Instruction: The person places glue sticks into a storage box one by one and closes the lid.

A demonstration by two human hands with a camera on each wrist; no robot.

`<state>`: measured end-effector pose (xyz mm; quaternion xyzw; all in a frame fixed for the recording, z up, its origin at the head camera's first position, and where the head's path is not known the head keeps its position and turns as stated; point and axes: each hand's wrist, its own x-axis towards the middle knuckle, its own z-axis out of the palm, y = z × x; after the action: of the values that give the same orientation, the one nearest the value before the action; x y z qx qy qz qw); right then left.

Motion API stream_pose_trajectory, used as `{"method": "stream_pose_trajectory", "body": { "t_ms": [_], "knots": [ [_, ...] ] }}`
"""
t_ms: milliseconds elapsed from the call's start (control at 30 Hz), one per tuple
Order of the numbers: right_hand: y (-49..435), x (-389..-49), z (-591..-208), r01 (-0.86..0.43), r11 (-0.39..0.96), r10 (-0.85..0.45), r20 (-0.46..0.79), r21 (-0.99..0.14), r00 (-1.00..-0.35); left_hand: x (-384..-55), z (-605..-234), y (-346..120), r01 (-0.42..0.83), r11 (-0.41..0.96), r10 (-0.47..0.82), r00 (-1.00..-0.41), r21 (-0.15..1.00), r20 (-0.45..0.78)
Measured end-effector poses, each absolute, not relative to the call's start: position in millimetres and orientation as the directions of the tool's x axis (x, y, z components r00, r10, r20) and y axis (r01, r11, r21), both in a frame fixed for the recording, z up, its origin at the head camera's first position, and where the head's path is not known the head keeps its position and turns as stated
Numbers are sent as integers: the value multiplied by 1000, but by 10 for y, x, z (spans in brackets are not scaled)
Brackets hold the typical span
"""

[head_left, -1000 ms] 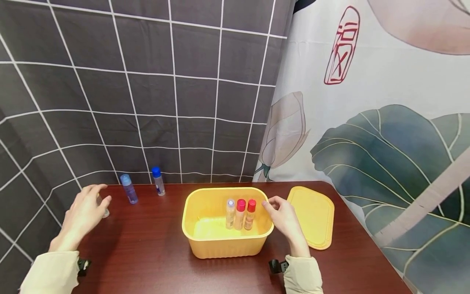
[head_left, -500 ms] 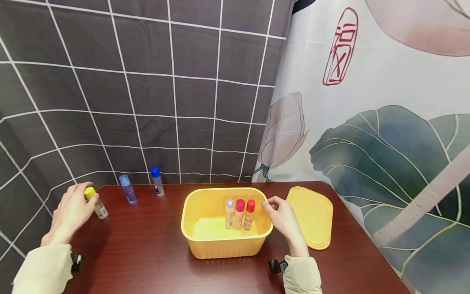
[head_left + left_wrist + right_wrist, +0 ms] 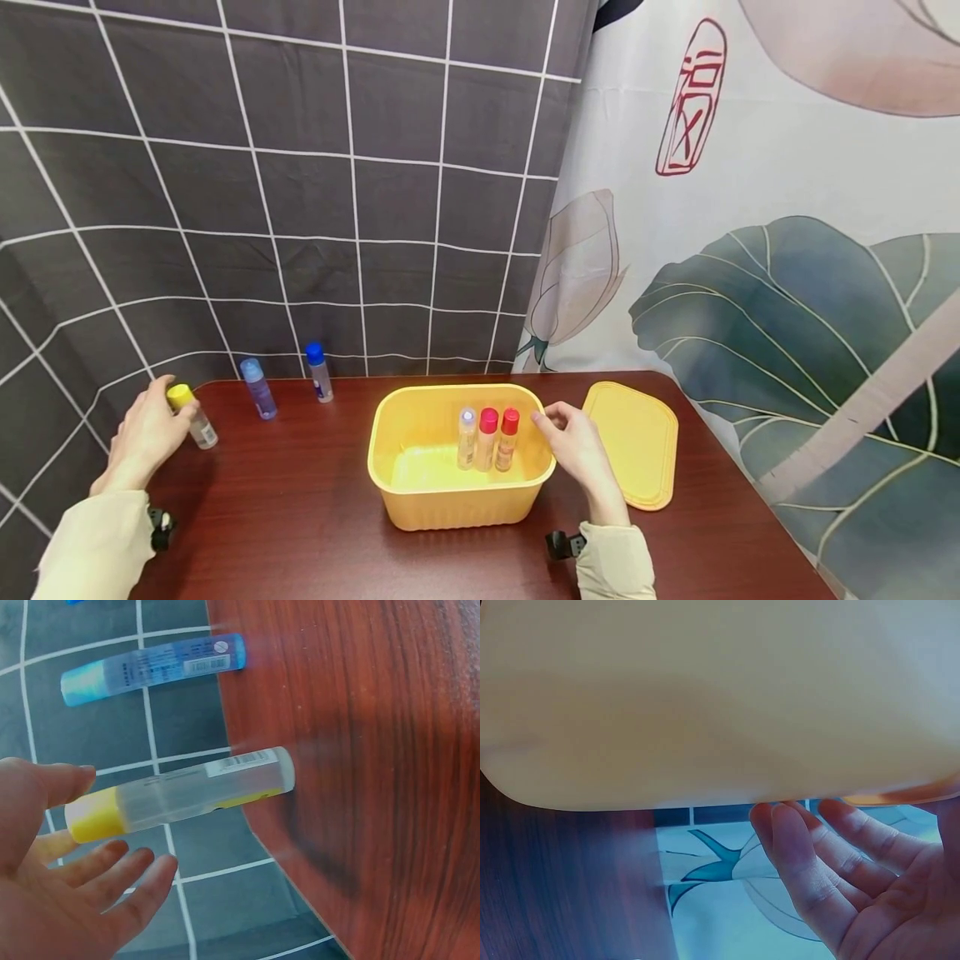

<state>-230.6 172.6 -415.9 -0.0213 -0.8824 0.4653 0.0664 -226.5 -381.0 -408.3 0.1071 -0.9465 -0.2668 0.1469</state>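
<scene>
Beside my left hand (image 3: 146, 433) a small clear bottle with a yellow cap (image 3: 180, 791) stands upright on the table. The thumb and spread fingers lie around the cap; whether they touch it I cannot tell. To its right stand a blue-tinted bottle with a light blue cap (image 3: 259, 389) and a clear bottle with a dark blue cap (image 3: 318, 372). My right hand (image 3: 577, 446) holds the right rim of the yellow box (image 3: 461, 510). Inside, at the box's right, stand a bottle with a whitish cap (image 3: 467, 439) and two red-capped bottles, one pinkish (image 3: 486, 439), one orange-tinted (image 3: 507, 440).
A yellow lid (image 3: 633, 446) lies flat to the right of the box. The dark red wooden table (image 3: 300, 500) ends at the back against a grey checked cloth (image 3: 397, 200). A printed white cloth (image 3: 652, 108) hangs at the right.
My left hand has drawn back a little to the left, so the yellow-capped bottle it covered now shows. The right hand stays on the box rim.
</scene>
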Motion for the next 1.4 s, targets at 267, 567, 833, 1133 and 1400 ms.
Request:
{"method": "stream_pose_trajectory", "body": {
  "t_ms": [267,567,833,1133,1400],
  "knots": [
    [1711,-2299,-4163,-32,564,95,104,-825,-990,-2281,-4167,-3872,-148,808,-305,-933,570,190],
    [1697,-2292,-4158,-31,549,93,98,-836,-991,-2258,-4192,-3907,-163,801,-329,-924,577,195],
    [1702,-2285,-4149,-33,552,88,98,-833,-991,-2237,-4185,-3922,-154,806,-329,-919,571,217],
    [1709,-2285,-4145,-38,552,82,100,-833,-992,-2174,-4167,-3872,-156,818,-341,-907,554,247],
    [1711,-2307,-4163,-36,549,88,100,-835,-991,-2131,-4094,-3787,-126,833,-323,-901,539,289]
  ]
}}
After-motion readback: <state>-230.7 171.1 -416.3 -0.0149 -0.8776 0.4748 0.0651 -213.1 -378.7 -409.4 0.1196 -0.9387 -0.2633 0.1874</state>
